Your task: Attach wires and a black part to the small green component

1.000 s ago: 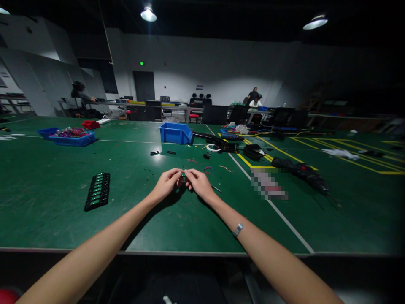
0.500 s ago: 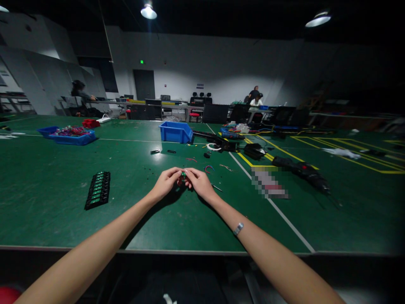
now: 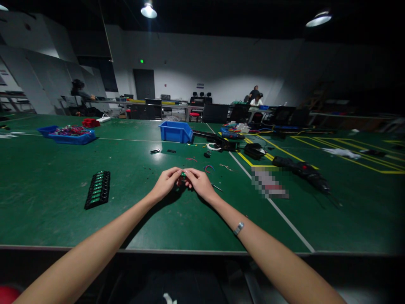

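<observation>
Two hands: left hand (image 3: 166, 183) and right hand (image 3: 198, 184) meet at the centre of the frame, fingertips drawn together and pinching one small green board (image 3: 183, 174) between them; the lower fingers are partly hidden.
Green board: centre of the frame, between both hands, mostly covered by thumbs and fingers.
Near edge: the green table (image 3: 177, 228) ends in a straight edge across the lower frame, with both forearms reaching over it.
Left side: black rack (image 3: 98, 190) of green pieces, well apart from the left hand, a broad strip of tabletop between them.
Right side: thin tool (image 3: 217, 188) just beside the right hand, the tighter side; black drill (image 3: 300, 171) well apart, at the right of the frame.
Beyond the fingers: red wire (image 3: 191, 159) near the hands; blue bin (image 3: 175, 132) farther off, upper centre.
</observation>
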Demonstrator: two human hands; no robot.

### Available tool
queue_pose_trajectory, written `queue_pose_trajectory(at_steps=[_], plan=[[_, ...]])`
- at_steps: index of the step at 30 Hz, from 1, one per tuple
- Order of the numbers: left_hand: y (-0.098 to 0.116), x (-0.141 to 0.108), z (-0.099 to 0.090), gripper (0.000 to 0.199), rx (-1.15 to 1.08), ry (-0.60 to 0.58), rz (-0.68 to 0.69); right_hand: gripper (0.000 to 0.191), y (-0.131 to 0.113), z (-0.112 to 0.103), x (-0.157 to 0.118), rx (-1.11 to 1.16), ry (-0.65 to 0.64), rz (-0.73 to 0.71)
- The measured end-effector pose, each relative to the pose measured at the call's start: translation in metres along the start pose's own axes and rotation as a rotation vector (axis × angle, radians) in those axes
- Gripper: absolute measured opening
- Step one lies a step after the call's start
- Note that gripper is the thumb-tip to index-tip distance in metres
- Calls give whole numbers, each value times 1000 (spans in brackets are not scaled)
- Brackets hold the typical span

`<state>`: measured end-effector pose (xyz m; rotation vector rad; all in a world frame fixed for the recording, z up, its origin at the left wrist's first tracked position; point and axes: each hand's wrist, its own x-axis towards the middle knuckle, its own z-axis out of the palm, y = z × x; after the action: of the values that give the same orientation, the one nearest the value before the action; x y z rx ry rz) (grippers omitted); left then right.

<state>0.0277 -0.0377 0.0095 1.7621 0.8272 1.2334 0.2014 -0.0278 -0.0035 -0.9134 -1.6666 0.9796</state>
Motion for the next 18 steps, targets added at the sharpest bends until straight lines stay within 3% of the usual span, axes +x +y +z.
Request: queue_pose_trajectory(at_steps=[18], plan=[[-1, -1, 0, 36, 29, 13, 6, 42, -3, 1, -1, 0, -1, 14]])
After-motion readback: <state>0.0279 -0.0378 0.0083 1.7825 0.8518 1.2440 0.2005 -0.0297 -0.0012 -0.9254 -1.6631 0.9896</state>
